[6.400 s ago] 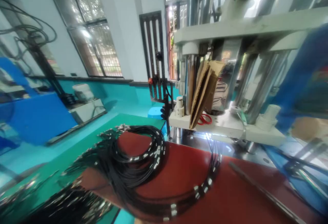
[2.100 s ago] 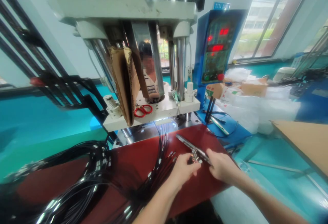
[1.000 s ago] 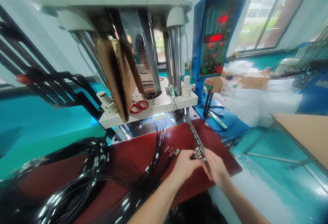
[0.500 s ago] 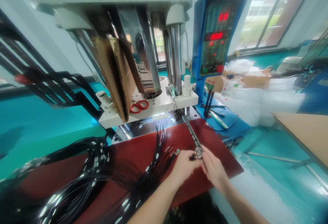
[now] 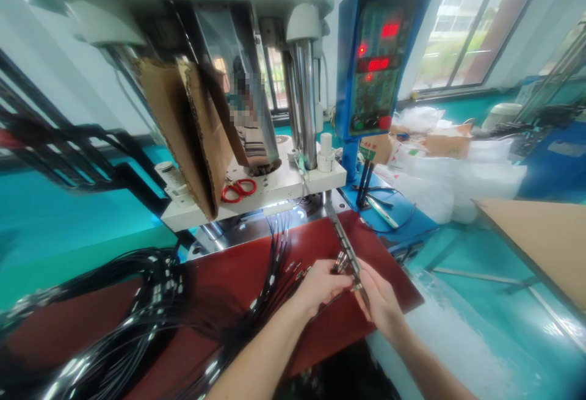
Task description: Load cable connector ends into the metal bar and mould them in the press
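Observation:
My left hand [image 5: 323,285] pinches several small metal cable ends [image 5: 339,262] above the red-brown board [image 5: 315,235]. Close beside it, my right hand [image 5: 378,296] grips the near end of a long, narrow metal strip [image 5: 344,238] with slots along it. The strip slants away from me toward the machine base, its far end by the machine's front right. Black cables [image 5: 270,287] run across the board left of my hands, some reaching a white block [image 5: 278,209] at the machine. Fingertips of both hands nearly meet at the strip, and small details there are blurred.
A press machine [image 5: 256,189] stands ahead, with red scissors [image 5: 238,190] and folded cardboard [image 5: 183,125] on it. Coiled black cables [image 5: 151,302] lie left. A blue control box [image 5: 379,64] is right of the press. A brown table [image 5: 540,229] stands at right. A person shows behind the press.
The view has shifted slightly. My right hand now holds the strip with its near end further into the palm, and the cable ends in my left hand sit left of the strip. The control box lights differ.

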Motion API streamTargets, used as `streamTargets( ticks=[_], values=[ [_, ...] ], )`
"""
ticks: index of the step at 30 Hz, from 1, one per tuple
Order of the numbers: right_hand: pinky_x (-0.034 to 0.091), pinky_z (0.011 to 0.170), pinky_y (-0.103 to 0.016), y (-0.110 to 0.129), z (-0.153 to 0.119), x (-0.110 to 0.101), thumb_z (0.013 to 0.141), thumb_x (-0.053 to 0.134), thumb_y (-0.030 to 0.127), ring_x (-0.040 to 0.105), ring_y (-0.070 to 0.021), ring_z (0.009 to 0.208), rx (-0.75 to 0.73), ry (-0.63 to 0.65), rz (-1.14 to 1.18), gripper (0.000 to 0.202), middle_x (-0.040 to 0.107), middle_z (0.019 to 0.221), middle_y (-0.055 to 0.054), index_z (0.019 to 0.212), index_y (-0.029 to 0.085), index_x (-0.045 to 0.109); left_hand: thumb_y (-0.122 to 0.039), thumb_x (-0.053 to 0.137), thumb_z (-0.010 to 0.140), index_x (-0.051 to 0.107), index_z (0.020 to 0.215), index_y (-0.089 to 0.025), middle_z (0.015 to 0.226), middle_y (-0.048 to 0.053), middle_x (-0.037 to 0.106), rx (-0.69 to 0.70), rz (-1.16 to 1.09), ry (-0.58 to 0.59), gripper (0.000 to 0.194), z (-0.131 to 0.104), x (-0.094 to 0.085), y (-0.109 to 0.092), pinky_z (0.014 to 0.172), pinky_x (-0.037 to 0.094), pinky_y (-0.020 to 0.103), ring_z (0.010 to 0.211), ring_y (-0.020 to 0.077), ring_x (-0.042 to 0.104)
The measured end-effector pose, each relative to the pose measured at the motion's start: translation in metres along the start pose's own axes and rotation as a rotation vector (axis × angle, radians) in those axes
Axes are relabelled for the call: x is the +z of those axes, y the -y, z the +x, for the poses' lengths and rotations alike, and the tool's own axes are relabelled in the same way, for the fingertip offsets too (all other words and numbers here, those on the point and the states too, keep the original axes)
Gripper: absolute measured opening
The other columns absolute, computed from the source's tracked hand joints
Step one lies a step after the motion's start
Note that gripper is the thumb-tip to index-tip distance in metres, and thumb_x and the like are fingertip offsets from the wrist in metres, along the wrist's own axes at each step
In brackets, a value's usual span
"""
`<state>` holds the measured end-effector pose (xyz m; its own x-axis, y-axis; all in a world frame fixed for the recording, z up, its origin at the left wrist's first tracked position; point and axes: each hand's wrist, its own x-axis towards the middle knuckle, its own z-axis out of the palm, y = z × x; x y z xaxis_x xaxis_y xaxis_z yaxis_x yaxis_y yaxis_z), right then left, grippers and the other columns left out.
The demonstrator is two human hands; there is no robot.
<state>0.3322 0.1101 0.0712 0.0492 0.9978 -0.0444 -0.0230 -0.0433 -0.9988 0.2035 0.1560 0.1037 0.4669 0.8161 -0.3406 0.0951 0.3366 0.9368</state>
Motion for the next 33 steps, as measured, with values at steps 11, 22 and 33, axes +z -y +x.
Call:
streamTargets(
  ticks=[11,22,33],
  values=[
    [0.022,0.029,-0.017,0.004,-0.001,0.002,0.086,0.035,0.049,0.031,-0.0072,0.030,0.011,0.004,-0.058,0.056,0.036,0.038,0.009,0.126,0.009,0.040,-0.027,0.065,0.053,0.053,0.058,-0.013,0.033,-0.008,0.037,-0.004,-0.138,-0.093,0.019,0.002,0.004,-0.002,0.033,0.011,0.020,0.030,0.0024,0.024],
    [0.022,0.029,-0.017,0.003,0.002,0.001,0.085,0.038,0.050,0.031,-0.0080,0.031,0.028,0.000,-0.054,0.055,0.036,0.038,0.008,0.123,0.010,0.044,-0.026,0.057,0.067,0.051,0.065,-0.015,0.056,-0.004,0.048,0.295,0.063,-0.265,0.013,0.000,0.002,0.005,0.046,0.029,0.017,0.049,0.0056,0.039],
    [0.020,0.028,-0.017,0.002,0.000,-0.002,0.084,0.040,0.050,0.031,-0.0074,0.029,0.015,-0.024,0.027,0.056,0.038,0.036,0.009,0.123,0.010,0.042,-0.032,0.068,0.056,0.045,0.072,-0.017,0.047,-0.009,0.041,0.041,-0.186,-0.096,0.032,0.007,-0.012,0.005,0.035,0.018,0.017,0.035,0.0030,0.030]
  ],
)
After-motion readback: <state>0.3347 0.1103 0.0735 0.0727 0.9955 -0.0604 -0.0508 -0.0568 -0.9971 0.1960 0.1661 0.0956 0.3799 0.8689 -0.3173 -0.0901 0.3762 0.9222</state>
